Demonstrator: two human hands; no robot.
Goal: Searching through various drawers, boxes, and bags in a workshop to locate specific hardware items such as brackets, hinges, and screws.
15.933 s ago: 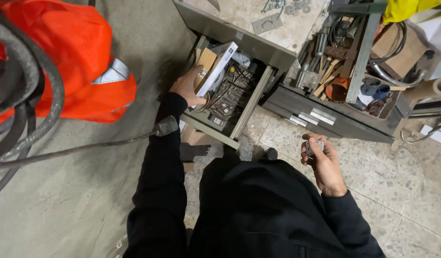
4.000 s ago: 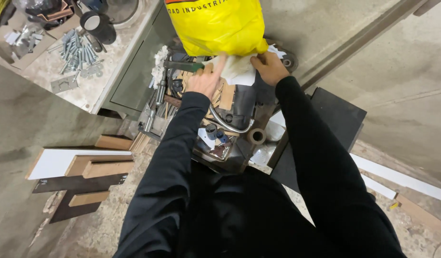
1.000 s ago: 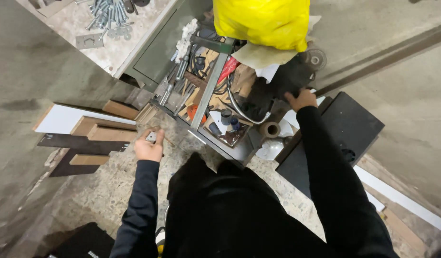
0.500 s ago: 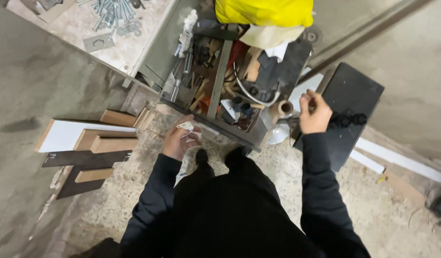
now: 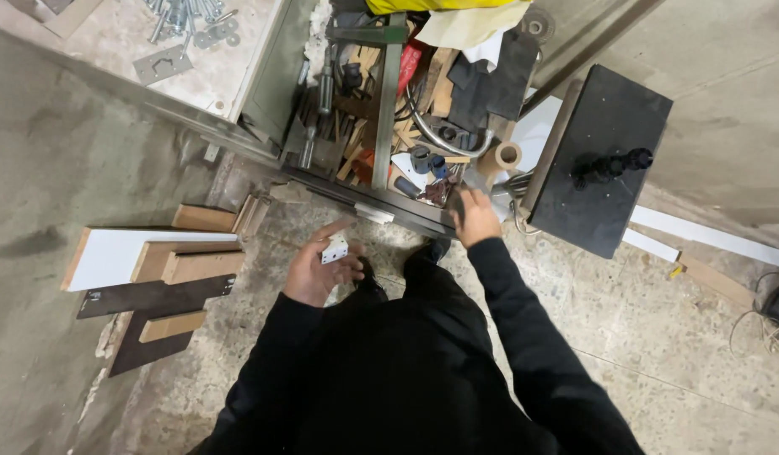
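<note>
The left hand (image 5: 318,268) is palm up with its fingers loosely curled. A small white block (image 5: 335,249) with dark holes lies on the fingers. It looks hard and smooth, like plastic. The pointer finger sticks out straight above it.

The right hand (image 5: 474,217) reaches to the front edge of an open metal drawer (image 5: 388,93). The hand lies flat on the edge with its fingers spread a little. I cannot tell if it holds anything.

The drawer is long, grey and full of mixed things. There are bits of wood, a bent shiny metal pipe (image 5: 432,135), small dark round parts and a brown cardboard ring (image 5: 507,156).

Just to the right of the drawer stands a flat black box (image 5: 604,143) with a black knob on top.

On the rough, speckled stone floor to the left lie flat boards (image 5: 153,278). One is white and smooth, others are plain light wood, and two are dark brown.

At the top left, a pale dusty tabletop (image 5: 229,63) holds a heap of silver bolts (image 5: 183,17) and a flat metal bracket (image 5: 163,63).

The person wears black sleeves.
</note>
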